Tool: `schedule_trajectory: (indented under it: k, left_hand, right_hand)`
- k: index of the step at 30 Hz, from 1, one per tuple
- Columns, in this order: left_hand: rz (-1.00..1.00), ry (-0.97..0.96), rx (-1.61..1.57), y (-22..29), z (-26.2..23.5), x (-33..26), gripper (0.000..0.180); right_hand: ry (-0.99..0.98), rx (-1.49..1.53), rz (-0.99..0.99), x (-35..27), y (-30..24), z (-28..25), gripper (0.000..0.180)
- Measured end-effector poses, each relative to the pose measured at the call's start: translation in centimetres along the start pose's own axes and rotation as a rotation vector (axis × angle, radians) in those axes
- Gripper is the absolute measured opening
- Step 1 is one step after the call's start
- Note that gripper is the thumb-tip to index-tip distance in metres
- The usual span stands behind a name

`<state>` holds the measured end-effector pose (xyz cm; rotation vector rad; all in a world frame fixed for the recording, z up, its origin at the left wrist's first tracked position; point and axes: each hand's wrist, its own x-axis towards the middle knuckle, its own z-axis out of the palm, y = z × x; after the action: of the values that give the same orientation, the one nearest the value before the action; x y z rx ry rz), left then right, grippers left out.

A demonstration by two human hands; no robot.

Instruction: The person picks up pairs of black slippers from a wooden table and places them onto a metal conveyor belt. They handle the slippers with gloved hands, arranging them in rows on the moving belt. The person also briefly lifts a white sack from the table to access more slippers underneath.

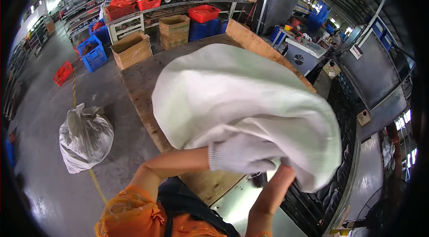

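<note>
A large white sack-like sheet billows over the wooden table, its edge smeared by motion. My left hand, in a pale knitted glove, reaches across to the right and is closed on the near fold of this sheet. My right hand is almost wholly hidden under the sheet's right part. Only its bare forearm and a sliver of grey at the wrist show, so its fingers cannot be seen. A small dark object lies on the table between my forearms.
On the floor at left sits a full, gathered white sack. Beyond the table stand cardboard boxes, a blue crate and red baskets. A wooden board edges the table's far side; dark racked parts lie right.
</note>
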<state>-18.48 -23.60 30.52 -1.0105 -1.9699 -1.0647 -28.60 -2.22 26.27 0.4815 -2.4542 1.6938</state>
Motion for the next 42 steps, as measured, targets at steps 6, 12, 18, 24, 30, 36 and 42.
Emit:
schedule_trajectory:
  k: [6,12,18,24,30,36,42]
  left_hand:
    - [-0.468,-0.033,0.021,-6.2,-5.1,-5.4,0.062]
    - [-0.451,-0.023,0.589,-10.2,-6.6,-4.8,0.09]
    - [-0.558,-0.12,0.267,-12.4,-6.2,-0.8,0.088]
    - [-0.423,0.021,0.323,-12.5,-6.0,1.6,0.077]
    - [-0.257,0.207,0.173,-14.1,-7.3,5.2,0.048]
    - [-0.328,0.4,-0.152,-13.8,-9.4,8.4,0.018]
    - [-0.238,0.586,-0.741,-11.5,-9.9,15.2,0.027]
  right_hand:
    - [0.168,-0.2,-0.086,4.9,-5.5,-5.9,0.07]
    - [0.317,-0.416,-0.148,8.6,-10.4,-11.3,0.068]
    - [0.467,-0.633,-0.195,12.1,-15.5,-16.3,0.066]
    - [0.585,-0.8,-0.174,15.1,-18.4,-21.4,0.064]
    - [0.647,-0.921,-0.155,16.8,-20.6,-23.4,0.062]
    - [0.613,-1.041,-0.217,19.5,-21.7,-19.2,0.061]
    - [0.364,-1.023,-0.362,19.6,-19.1,-6.0,0.059]
